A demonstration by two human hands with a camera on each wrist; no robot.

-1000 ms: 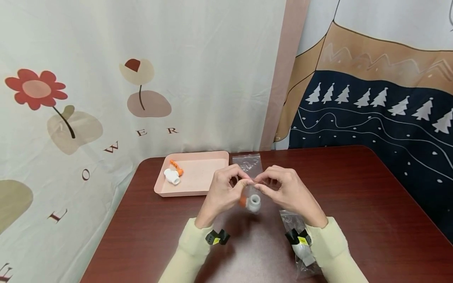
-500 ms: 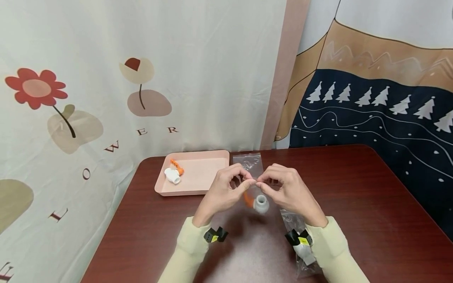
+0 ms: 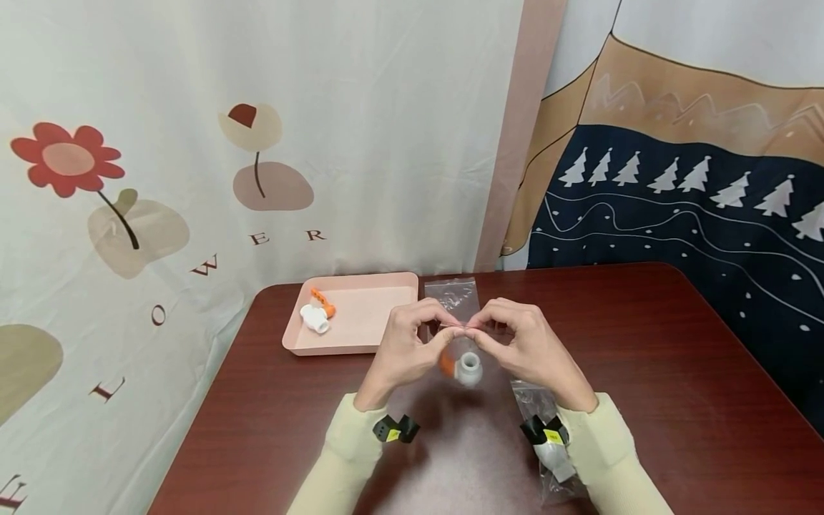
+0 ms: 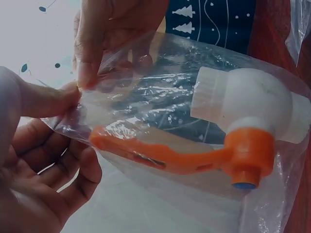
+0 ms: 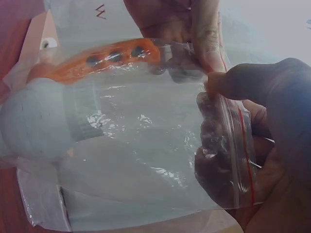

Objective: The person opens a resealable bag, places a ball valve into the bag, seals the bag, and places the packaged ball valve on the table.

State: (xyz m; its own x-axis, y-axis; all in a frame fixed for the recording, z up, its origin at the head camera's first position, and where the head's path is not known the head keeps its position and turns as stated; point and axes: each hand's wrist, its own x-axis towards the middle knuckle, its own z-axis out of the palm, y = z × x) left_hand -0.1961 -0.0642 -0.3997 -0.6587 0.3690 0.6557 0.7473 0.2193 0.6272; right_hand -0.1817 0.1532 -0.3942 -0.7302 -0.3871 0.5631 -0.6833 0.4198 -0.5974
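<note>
A clear zip-lock bag [image 5: 141,150] with a red line by its mouth hangs between my two hands. Inside it is a white plastic ball valve [image 4: 257,99] with an orange lever handle [image 4: 194,161]. My left hand [image 3: 412,342] pinches the bag's top edge between thumb and index finger. Right beside it, my right hand [image 3: 524,347] pinches the same edge, the thumbs nearly meeting. In the head view, the valve dangles below the fingertips, above the table.
A pink tray [image 3: 370,322] at the back left holds another white valve [image 3: 315,319] with an orange handle [image 3: 323,302]. A flat clear bag [image 3: 452,292] lies behind my hands. Near my right wrist, a further bag [image 3: 543,493] contains a white piece [image 3: 555,458]. The table [image 3: 656,357] is dark red.
The bagged valve has swayed to the right, then slightly back left. Both hands keep their pinch on the bag's edge, their fingertips shifting a little along it.
</note>
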